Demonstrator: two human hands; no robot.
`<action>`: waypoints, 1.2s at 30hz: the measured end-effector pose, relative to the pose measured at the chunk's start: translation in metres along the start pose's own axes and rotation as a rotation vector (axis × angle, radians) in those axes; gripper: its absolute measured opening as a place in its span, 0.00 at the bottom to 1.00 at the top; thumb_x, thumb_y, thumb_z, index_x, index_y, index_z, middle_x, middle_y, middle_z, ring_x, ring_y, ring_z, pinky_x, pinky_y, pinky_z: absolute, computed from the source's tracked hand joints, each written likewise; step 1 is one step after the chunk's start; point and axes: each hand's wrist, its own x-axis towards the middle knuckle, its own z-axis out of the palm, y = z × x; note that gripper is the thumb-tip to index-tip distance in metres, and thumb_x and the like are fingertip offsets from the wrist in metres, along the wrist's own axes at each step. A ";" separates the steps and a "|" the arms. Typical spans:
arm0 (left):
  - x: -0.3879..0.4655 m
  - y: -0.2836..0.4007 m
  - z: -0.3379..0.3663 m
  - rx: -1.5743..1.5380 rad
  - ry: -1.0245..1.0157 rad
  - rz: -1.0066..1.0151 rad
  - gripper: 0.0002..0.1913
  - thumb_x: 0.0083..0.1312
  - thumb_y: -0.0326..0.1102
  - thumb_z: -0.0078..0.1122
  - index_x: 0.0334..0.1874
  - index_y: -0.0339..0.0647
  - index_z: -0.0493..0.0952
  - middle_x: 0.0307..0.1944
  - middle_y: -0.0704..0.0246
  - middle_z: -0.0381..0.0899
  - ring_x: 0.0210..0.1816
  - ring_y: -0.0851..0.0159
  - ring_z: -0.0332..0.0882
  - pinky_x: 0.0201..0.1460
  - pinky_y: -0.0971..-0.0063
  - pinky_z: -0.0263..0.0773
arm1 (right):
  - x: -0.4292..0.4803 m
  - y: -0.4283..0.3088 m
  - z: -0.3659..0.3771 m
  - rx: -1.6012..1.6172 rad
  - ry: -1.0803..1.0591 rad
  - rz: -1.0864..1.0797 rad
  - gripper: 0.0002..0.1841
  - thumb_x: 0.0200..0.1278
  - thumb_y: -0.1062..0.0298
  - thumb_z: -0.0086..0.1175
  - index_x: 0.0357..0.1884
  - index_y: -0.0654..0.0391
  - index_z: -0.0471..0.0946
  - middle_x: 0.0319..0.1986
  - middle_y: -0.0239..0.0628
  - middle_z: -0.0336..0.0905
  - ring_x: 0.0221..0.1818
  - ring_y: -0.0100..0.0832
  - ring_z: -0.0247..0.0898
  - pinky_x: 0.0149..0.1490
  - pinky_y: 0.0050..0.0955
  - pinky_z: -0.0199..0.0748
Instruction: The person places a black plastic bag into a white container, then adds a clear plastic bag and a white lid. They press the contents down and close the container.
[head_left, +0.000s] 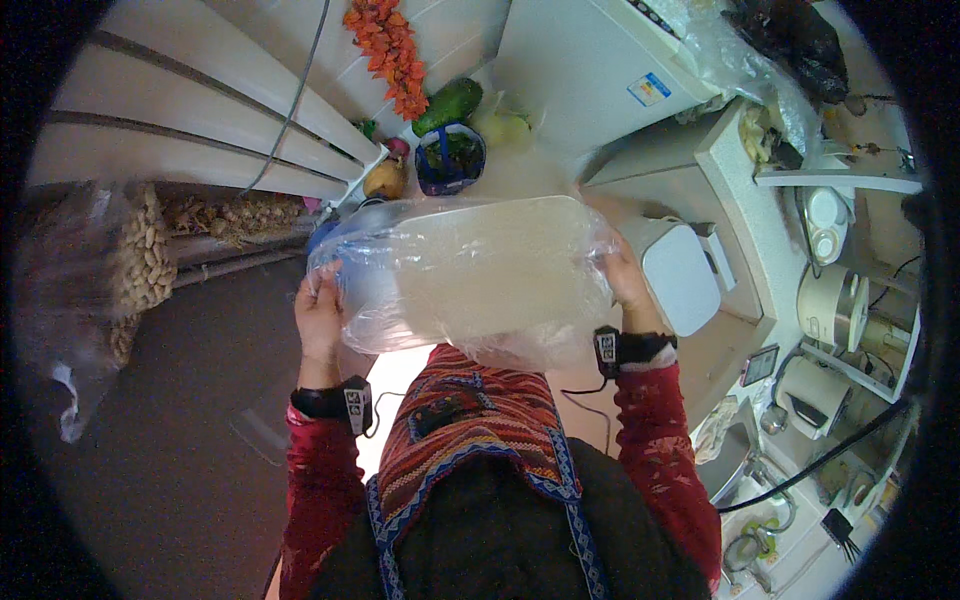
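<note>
Between my two hands, in front of my patterned apron (472, 397), is a large clear plastic bag (375, 262) around a pale, flat, rectangular thing (502, 262) that I cannot name for certain. My left hand (320, 311) grips the bag's left end, its fingers bunched on the film. On the right end, my right hand (626, 274) holds the bag's edge, with its fingertips partly hidden by the plastic. Something blue shows through and behind the bag's left part. Both wrists wear black straps with small devices.
Beyond the bag stand a blue-rimmed basket of greens (450, 161), a large green gourd (448, 107) and an onion-like bulb (386, 178). Peanuts (148, 259) hang at left near a white radiator (225, 90). At right are a white-lidded bin (681, 277) and a counter with a cooker (829, 307) and sink.
</note>
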 end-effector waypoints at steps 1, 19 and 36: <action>0.005 -0.002 -0.005 0.086 0.010 0.078 0.09 0.65 0.35 0.49 0.43 0.41 0.75 0.22 0.79 0.70 0.21 0.82 0.63 0.21 0.87 0.59 | 0.009 0.005 -0.002 -0.023 0.116 0.115 0.13 0.62 0.64 0.44 0.44 0.60 0.72 0.27 0.33 0.74 0.31 0.27 0.70 0.36 0.26 0.70; -0.001 -0.036 0.161 0.670 -0.890 0.639 0.11 0.57 0.33 0.52 0.41 0.40 0.74 0.43 0.56 0.73 0.48 0.52 0.69 0.54 0.64 0.63 | -0.015 -0.033 0.013 0.723 -0.481 0.406 0.22 0.58 0.65 0.49 0.54 0.61 0.65 0.49 0.37 0.69 0.47 0.29 0.67 0.51 0.27 0.66; 0.068 -0.261 0.248 0.749 -0.893 0.656 0.31 0.60 0.52 0.46 0.65 0.52 0.56 0.65 0.59 0.53 0.62 0.52 0.54 0.63 0.58 0.51 | -0.001 0.023 0.066 -0.512 -0.179 0.126 0.24 0.51 0.56 0.58 0.45 0.61 0.69 0.36 0.48 0.75 0.43 0.48 0.71 0.46 0.43 0.67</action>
